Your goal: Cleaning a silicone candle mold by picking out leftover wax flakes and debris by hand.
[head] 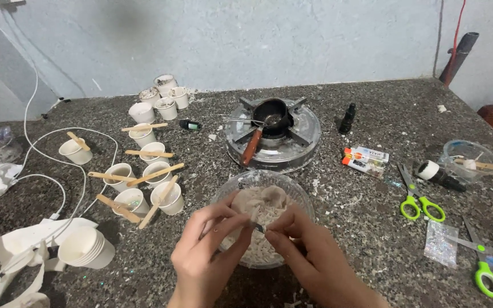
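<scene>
Lump: a pale beige, waxy-looking lump [267, 201] sits in the clear bowl [303, 197], near the middle of the tabletop [372, 228], just on the near side of the small stove [309, 134].
Flakes: whitish chips [252, 248] fill the bowl under the lump; more lie scattered on the tabletop around it.
Left hand: the left hand [206, 251] has its fingers [223, 219] curled and closed on the lump's left side, thumb tip meeting the right hand.
Right hand: the right hand [306, 251] has its fingers closed in a pinch on a small dark blade-like piece [258, 227] at the lump's near edge.
Handling: the lump looks light, stiff and crumbly, likely to break off in chips rather than bend; probably a little slick. Best held around its broad sides, with the bowl steadied, since the bowl looks like thin plastic and may slide.
Left side: paper cups with wooden sticks [155, 174] across them stand well apart from the bowl; a stack of cups [87, 248] lies on its side near white cables.
Right side: green-handled scissors [417, 202] and a second pair [489, 262], partly cut off by the edge.
Hard to make out: what the pinched dark piece is; the lump's underside, hidden by hands and flakes; what the small pan [272, 114] on the stove holds.
</scene>
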